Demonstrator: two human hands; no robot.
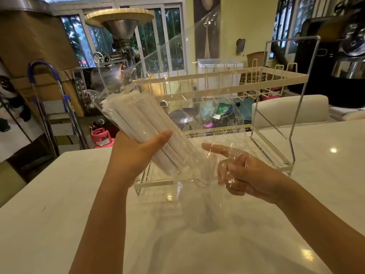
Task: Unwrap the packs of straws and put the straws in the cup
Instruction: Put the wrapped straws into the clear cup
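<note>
My left hand [138, 153] grips a bundle of white paper-sleeved straws [136, 117], which tilts up to the left above the counter. A clear plastic wrap [197, 107] is still around the bundle's lower end and billows out to the right. The film drapes over my right hand [241, 175]. That hand's index finger points left and its other fingers curl on the film. Below the two hands, a faint clear cup [199, 210] stands on the counter, blurred behind the film.
A two-tier white dish rack [272, 80] with a chrome frame stands on the white counter [59, 194] just behind my hands. Beyond the counter's far edge are a metal machine with a funnel [120, 32], a pink gas canister [100, 137] and a white chair [292, 109].
</note>
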